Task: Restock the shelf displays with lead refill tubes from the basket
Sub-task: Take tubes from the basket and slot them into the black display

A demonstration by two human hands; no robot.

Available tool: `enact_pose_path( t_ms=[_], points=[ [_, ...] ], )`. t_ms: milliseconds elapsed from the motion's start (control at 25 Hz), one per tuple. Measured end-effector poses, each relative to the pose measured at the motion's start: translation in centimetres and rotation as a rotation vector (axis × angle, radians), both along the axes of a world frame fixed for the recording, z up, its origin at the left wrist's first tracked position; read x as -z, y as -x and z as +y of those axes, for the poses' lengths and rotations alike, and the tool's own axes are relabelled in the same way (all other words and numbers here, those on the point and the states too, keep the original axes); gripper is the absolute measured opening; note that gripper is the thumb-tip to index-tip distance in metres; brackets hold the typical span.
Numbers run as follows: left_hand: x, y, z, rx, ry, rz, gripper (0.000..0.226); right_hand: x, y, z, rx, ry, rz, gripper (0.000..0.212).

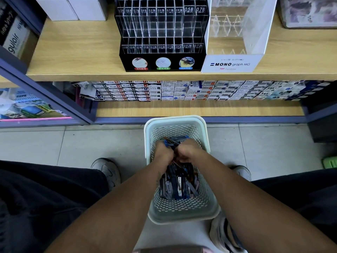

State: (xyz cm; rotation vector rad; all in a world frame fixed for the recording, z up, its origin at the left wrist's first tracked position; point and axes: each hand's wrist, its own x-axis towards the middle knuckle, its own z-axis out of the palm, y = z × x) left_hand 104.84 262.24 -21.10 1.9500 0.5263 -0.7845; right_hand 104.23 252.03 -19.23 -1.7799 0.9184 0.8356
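Pale perforated basket (177, 125) sits on the tiled floor (76, 145) just in front of the lower shelf's front edge, between the person's two grey shoes; left shoe (107, 170) beside the basket's left wall, right shoe (243, 172) just off its right wall. Both forearms reach down into the basket. Left hand (163, 152) and right hand (187, 151) meet knuckle to knuckle near the basket's far end, fingers of both curled round a shared bundle of lead refill tubes (175, 141) whose blue and dark ends poke out beyond the knuckles. More tubes lie heaped loose (177, 187) in the near half of the basket, partly hidden under the wrists. On the upper shelf (73, 57), at its front edge, a black tiered display (162, 50) with clear acrylic dividers, slots labelled 0.3, 0.5, 0.7, 0.9 in B and 2B; slots show no tubes. Touching its right side, a clear acrylic stand (235, 63) with a white MONO graph MG label. White boxes (73, 8) at the shelf's back left. Lower shelf (198, 110): rows of small stacked cartons (164, 91) along its back; bare wood at the front edge. Dark trousers fill both bottom corners
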Motion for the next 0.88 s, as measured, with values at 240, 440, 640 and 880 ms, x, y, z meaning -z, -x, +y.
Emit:
enact_pose_path(
  t_ms=[240,440,640,880],
  points=[
    [-0.8,-0.7,0.4,0.487,-0.324,-0.182,0.024,1.2,3.1,2.2,-0.705,0.346,-0.045,0.025],
    [-0.6,-0.4,0.6,0.43,-0.376,-0.228,0.021,2.5,4.0,3.3,-0.807,0.442,-0.106,0.037],
    [0.8,-0.3,1.0,0.302,-0.328,-0.114,0.015,4.5,4.2,4.2,-0.874,0.394,-0.06,0.033],
    [2.1,-0.5,1.4,0.016,-0.188,-0.053,0.022,4.4,2.0,1.8,-0.435,0.177,-0.011,0.016]
  ],
)
